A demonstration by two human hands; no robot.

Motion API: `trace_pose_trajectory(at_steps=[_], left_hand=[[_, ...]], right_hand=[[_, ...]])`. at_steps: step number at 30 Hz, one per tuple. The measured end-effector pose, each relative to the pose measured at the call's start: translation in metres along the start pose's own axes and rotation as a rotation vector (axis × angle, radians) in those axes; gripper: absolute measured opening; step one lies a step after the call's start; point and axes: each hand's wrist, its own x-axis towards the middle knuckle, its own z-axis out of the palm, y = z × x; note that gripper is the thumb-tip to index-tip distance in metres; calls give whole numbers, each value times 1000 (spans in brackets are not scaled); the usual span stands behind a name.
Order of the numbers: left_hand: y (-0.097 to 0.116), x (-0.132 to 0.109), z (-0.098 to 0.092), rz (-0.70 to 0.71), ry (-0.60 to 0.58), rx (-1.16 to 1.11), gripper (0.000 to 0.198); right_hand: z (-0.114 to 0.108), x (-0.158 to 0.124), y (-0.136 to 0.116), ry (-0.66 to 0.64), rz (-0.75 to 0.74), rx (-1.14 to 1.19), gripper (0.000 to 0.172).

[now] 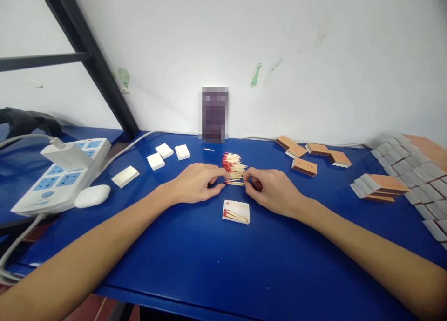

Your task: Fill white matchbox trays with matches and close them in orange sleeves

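Note:
My left hand (199, 183) pinches thumb and forefinger at the red-headed ends of a few matches (234, 183). On the other side, my right hand (272, 189) has its fingertips closed on the plain ends of the same sticks. Right behind the fingers lies a pile of matches (232, 165), heads to the left. A small white matchbox tray (246, 208) sits in front of the hands, with a few matches lying in it, heads also to the left. One loose match (208, 149) lies farther back.
White matchbox trays (155, 161) lie at left, near a power strip (57, 176) and a white earbud case (92, 196). Orange matchbox sleeves (304, 167) lie back right; stacked matchboxes (412, 172) stand far right. A blurred dark upright object (213, 116) leans against the wall.

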Motion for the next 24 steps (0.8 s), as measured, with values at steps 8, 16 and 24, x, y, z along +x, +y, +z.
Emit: trace_pose_trajectory(at_steps=[8,16,24], left_hand=[[0,-1,0,70,15,13,24],[1,0,-2,85,-7,17,23],[1,0,-3,86,4,-28,23]], right_hand=[[1,1,-1,1,7,23,5],[-2,2,2,-52,14,98,10],[0,3,5,-73,20,129,17]])
